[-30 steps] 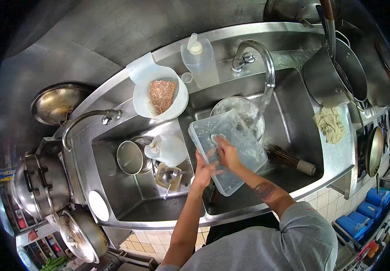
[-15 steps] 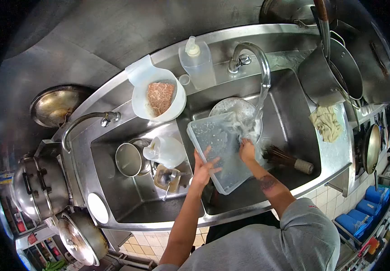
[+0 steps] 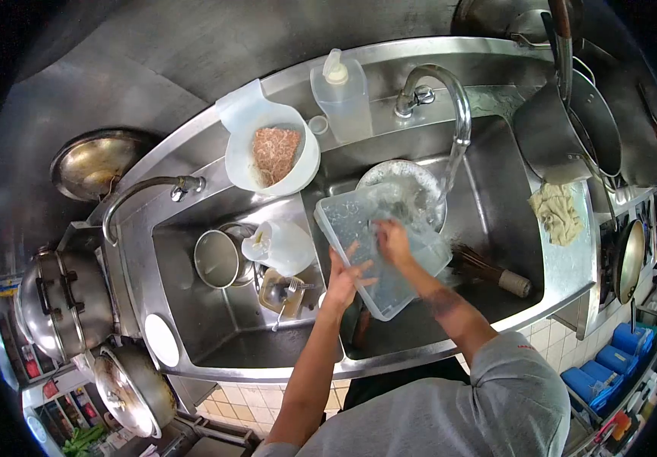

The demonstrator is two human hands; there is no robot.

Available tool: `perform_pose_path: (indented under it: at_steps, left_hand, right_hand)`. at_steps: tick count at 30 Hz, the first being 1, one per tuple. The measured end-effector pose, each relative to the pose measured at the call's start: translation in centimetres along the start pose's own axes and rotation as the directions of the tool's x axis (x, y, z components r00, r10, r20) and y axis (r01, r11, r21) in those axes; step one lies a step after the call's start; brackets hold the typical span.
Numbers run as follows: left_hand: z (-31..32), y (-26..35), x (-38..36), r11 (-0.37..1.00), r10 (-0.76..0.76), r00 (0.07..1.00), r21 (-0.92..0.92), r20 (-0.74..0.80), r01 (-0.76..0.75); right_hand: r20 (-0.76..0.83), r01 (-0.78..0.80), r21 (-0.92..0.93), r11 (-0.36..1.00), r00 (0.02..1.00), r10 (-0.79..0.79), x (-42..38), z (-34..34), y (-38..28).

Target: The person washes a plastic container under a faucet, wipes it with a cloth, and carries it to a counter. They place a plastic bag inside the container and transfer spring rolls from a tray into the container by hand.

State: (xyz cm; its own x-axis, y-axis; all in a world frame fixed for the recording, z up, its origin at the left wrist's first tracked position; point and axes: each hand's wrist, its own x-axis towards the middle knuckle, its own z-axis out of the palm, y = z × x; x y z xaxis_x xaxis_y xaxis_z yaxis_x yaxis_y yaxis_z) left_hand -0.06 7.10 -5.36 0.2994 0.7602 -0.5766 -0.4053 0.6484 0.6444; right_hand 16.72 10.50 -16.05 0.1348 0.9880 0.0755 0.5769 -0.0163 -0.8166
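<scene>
A clear plastic container (image 3: 412, 288) is tilted over the right sink basin. My left hand (image 3: 346, 279) grips its left wall, with the fingers spread along the side. Inside the container, my right hand (image 3: 394, 242) has its fingers curled against the wet inner surface. What those fingers hold, if anything, is blurred and hidden. Under the running faucet (image 3: 462, 114) a round metal bowl (image 3: 429, 181) with foamy water sits in the basin, partly covered by the container. To the right of the container lies a bundled-stick brush (image 3: 507, 281).
The left basin holds a metal pot (image 3: 216, 259), a white plastic jug (image 3: 287, 251) and a small tub (image 3: 292, 306) with cutlery. Behind stand a white bowl (image 3: 307, 164) of reddish-brown food and a pump bottle (image 3: 350, 107). A cloth (image 3: 557, 215) and large pots (image 3: 545, 133) are at right.
My right hand has moved left and up, away from beneath the water stream, further into the container. The container is still in my left hand. The view has shifted slightly.
</scene>
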Motion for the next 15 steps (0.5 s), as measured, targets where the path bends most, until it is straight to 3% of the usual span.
perform_pose_path:
  at_steps: [2, 5, 9, 12, 13, 15]
  left_hand:
    - [0.3, 0.4, 0.1, 1.000, -0.012, 1.000, -0.028, 0.026, 0.013]
    - [0.0, 0.2, 0.2, 0.999, 0.014, 0.995, -0.036, 0.097, -0.011]
    - [0.5, 0.3, 0.0, 0.998, -0.067, 0.998, -0.006, 0.002, 0.067]
    - [-0.3, -0.3, 0.4, 0.995, -0.101, 0.993, 0.023, 0.059, 0.100]
    - [-0.3, -0.2, 0.3, 0.995, -0.099, 0.992, 0.010, 0.075, 0.098]
    - [0.0, 0.0, 0.1, 0.995, -0.097, 0.990, -0.020, 0.104, 0.100]
  right_hand:
    - [-0.050, -0.076, -0.099, 0.992, 0.996, 0.071, 4.4, 2.4, 4.3]
    - [0.067, -0.229, -0.298, 0.927, 0.964, 0.259, 8.4, 3.5, 4.6]
    - [-0.015, 0.072, 0.137, 0.988, 0.997, -0.071, 4.4, 3.6, -6.3]
    - [0.060, 0.136, 0.299, 0.944, 0.985, -0.160, 4.1, 2.9, -9.0]
    - [0.033, 0.222, 0.272, 0.936, 0.970, -0.239, 4.6, 2.8, -8.4]
    - [-0.012, 0.123, 0.196, 0.973, 0.992, -0.123, 5.2, 2.2, -5.4]
